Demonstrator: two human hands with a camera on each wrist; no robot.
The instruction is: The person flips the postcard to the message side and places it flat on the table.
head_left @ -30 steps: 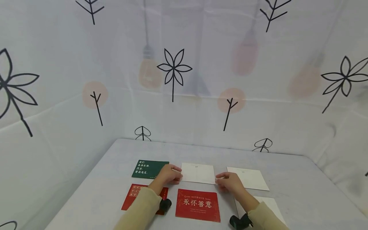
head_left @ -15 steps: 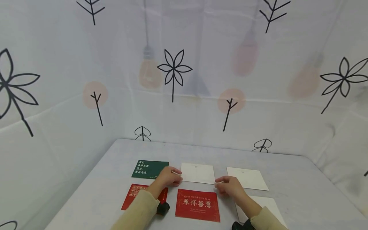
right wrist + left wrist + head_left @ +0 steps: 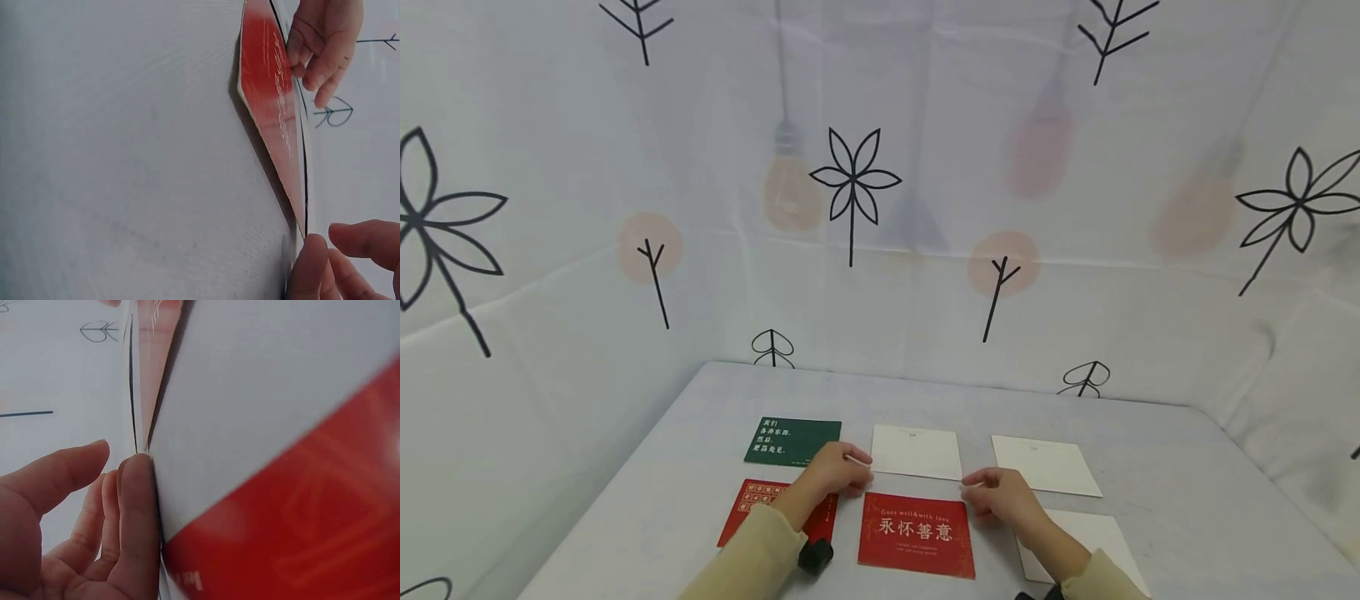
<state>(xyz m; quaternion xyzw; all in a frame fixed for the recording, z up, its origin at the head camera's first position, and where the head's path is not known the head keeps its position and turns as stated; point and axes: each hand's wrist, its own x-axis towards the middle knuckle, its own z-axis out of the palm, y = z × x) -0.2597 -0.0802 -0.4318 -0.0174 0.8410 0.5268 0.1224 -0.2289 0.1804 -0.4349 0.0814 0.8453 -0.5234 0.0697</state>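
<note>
In the head view my left hand (image 3: 835,468) is at the lower left corner of the middle cream card (image 3: 916,452). My right hand (image 3: 1003,495) is by that card's lower right corner. Just in front lies a red postcard (image 3: 916,533) with white Chinese characters, flat on the table and between the two hands. Neither hand grips anything: in the left wrist view the thumb (image 3: 69,469) stands apart from the fingers, and in the right wrist view the thumb (image 3: 365,240) does too. The fingers in both wrist views rest low beside the red card's edges.
At left are a green card (image 3: 793,440) with white writing and a red card (image 3: 752,504), partly covered by the left arm. Two cream cards lie at right, one farther back (image 3: 1047,465) and one nearer (image 3: 1101,542), partly behind the right arm. A patterned white curtain (image 3: 910,317) surrounds the table.
My left hand has come slightly nearer to me, and its sleeve has shifted down and left. The right hand has lowered a little. All the cards lie where they were.
</note>
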